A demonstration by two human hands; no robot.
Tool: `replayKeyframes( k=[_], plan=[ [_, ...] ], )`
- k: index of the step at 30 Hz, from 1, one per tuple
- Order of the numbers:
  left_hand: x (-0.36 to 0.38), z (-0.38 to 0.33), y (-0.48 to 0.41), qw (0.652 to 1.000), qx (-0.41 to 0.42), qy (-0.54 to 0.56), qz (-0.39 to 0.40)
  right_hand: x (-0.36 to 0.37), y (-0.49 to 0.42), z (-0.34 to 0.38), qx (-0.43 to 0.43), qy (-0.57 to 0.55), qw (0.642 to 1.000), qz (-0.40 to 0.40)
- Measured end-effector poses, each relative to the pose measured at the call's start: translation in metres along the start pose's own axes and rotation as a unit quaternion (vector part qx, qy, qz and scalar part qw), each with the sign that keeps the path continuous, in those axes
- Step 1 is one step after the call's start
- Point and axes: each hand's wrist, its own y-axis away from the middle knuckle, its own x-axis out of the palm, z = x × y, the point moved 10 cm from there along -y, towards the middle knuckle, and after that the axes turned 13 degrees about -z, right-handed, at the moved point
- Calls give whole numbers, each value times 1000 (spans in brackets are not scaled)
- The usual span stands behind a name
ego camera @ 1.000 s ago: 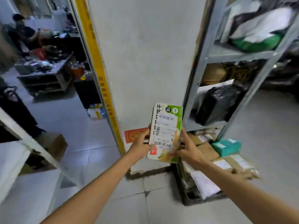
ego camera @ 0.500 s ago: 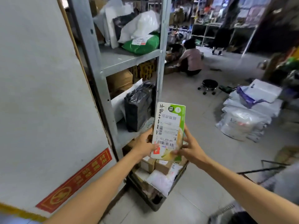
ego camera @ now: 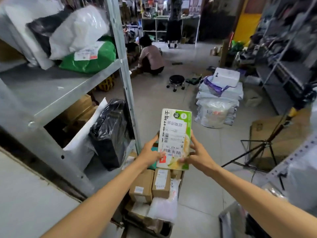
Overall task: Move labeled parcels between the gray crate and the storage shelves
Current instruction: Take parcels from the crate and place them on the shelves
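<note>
Glossy cardboard box [ego camera: 175, 138] — matt metal shelf [ego camera: 56, 93].

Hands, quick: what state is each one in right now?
Left hand: grips the green-and-white labeled box by its left edge.
Right hand: grips the same box at its lower right corner.

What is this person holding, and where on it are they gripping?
A green-and-white labeled box, held upright by its lower end: the left hand grips the lower left edge, the right hand the lower right edge.
</note>
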Motion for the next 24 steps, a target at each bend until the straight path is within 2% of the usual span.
replayKeyframes(
  k=[8, 18, 24],
  plan=[
    [50, 15, -109, 997, -54, -1, 48, -31, -94, -41, 40, 24, 999, -28],
    [94, 62, -264, 991, -129, -7, 17, -49, -256, -118, 122, 55, 991, -5],
    [101, 139, -327, 986, -164, -22, -7, -27, -306, -202, 189, 82, 978, -3]
  ],
)
